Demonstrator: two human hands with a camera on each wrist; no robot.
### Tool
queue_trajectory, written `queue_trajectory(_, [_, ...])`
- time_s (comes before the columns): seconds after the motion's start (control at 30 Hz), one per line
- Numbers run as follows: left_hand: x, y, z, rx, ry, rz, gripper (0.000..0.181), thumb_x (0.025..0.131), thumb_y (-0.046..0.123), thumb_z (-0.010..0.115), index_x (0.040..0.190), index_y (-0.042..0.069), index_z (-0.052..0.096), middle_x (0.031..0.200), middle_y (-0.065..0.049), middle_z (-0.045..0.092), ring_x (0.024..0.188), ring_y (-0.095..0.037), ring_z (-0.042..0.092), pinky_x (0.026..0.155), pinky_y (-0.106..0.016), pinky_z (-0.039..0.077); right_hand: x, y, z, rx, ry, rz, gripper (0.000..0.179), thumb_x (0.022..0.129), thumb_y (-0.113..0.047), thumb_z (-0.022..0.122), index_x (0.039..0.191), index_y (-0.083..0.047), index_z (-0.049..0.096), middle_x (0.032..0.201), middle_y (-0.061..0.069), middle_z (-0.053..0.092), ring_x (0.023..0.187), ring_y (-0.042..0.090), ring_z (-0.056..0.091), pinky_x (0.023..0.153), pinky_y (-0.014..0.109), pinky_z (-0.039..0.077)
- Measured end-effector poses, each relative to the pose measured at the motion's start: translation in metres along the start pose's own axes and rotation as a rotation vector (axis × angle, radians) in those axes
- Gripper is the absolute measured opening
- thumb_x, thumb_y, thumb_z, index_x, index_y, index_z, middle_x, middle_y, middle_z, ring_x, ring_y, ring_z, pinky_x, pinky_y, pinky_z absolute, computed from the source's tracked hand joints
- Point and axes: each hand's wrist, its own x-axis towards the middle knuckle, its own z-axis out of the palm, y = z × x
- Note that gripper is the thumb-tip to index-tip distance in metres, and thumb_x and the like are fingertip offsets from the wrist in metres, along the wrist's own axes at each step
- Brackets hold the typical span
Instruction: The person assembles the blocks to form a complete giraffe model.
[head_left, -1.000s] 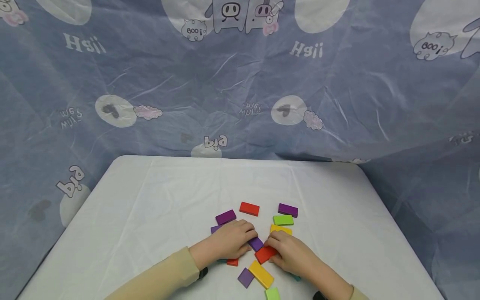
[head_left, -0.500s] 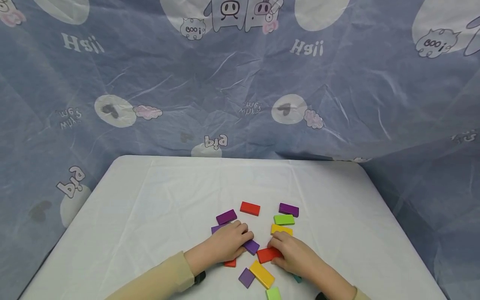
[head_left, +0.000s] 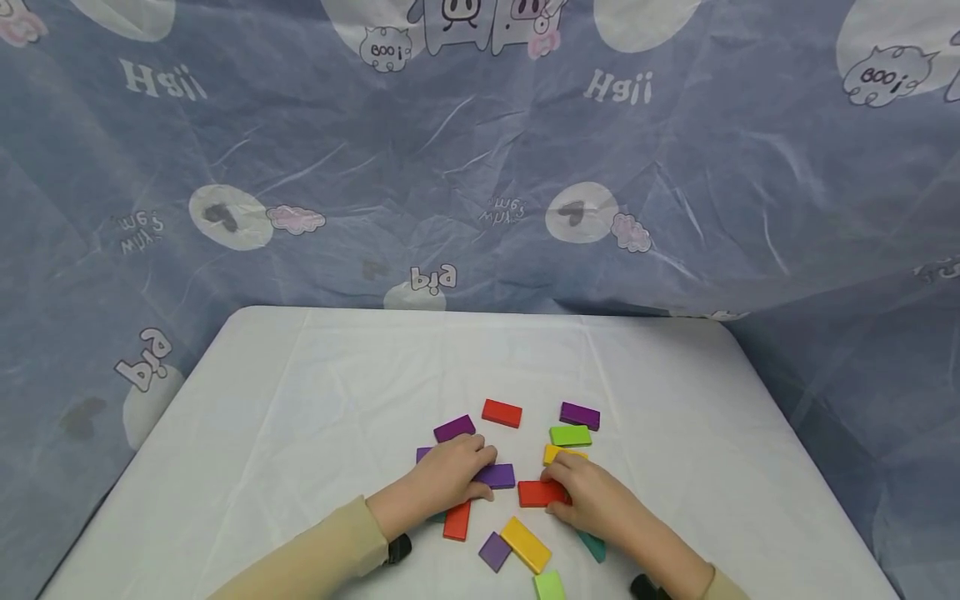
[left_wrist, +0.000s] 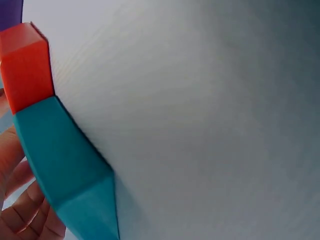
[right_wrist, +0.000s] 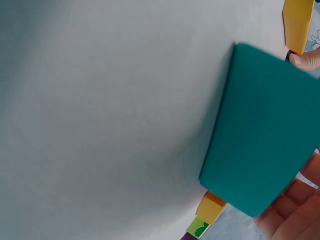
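**Blue cartoon sheet (head_left: 360, 167) out back, white table (head_left: 337, 367) up front**

So the purple block (head_left: 498, 477) at the left hand (head_left: 442, 479) was slanting toward the red block (head_left: 536, 494) a second ago, and now it's swung nearly level. The red one has straightened out too. They lie end to end with a slim gap, just slightly out of line, so I'd guess squaring up this pair is the step in hand and it's close, not perfect.

Fingers: left thumb and fingers look clamped across the purple block, though the hand covers its left end. Right hand (head_left: 592, 496) pinches the red block's right end, thumb on the near side, fingertips on the far side. Both blocks are on the near half of the table, between the hands.

Wrist cams are fun. Left one shows a big teal block (left_wrist: 60, 150) with a second red block (left_wrist: 27, 70) right at its end; the head view only gives a teal sliver there. Right one is mostly another teal block (right_wrist: 265, 130), which the head view shows half hidden under the wrist. Can't see the held red piece in it at all, so I'm judging that grip from the head view.
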Motion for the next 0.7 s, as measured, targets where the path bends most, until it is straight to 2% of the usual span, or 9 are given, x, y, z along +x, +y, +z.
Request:
queue_trajectory(0.3, [0.003, -0.003, 0.001, -0.014, 0.005, -0.019, 0.036, 0.083, 0.042, 0.076, 0.107, 0.017, 0.064, 0.087, 0.005, 0.055, 0.079, -0.006, 0.047, 0.069, -0.014, 0.046, 0.014, 0.005, -0.001, 0.011, 0.041, 0.063, 0.028, 0.075, -0.02, 0.086, 0.098, -0.013, 0.071, 0.087, -0.006, 0.058, 0.074, 0.006, 0.052, 0.075, 0.026, 0.058])
queue_trajectory(0.47, [0.004, -0.004, 0.001, -0.024, -0.008, -0.03, 0.036, 0.083, 0.042, 0.076, 0.107, 0.018, 0.065, 0.087, 0.006, 0.055, 0.08, -0.006, 0.048, 0.07, -0.015, 0.046, 0.019, 0.008, 0.0, 0.017, 0.06, 0.023, 0.031, 0.075, -0.018, 0.085, 0.102, -0.01, 0.073, 0.091, -0.003, 0.059, 0.077, 0.008, 0.055, 0.078, 0.028, 0.059])
queue_trajectory(0.7, [0.006, -0.005, -0.001, -0.023, -0.009, -0.043, 0.035, 0.084, 0.043, 0.076, 0.107, 0.018, 0.065, 0.088, 0.006, 0.055, 0.079, -0.006, 0.049, 0.069, -0.015, 0.045, 0.022, 0.01, 0.001, 0.004, 0.081, -0.026, 0.031, 0.076, -0.018, 0.085, 0.104, -0.008, 0.073, 0.091, -0.003, 0.058, 0.077, 0.007, 0.053, 0.076, 0.025, 0.058])
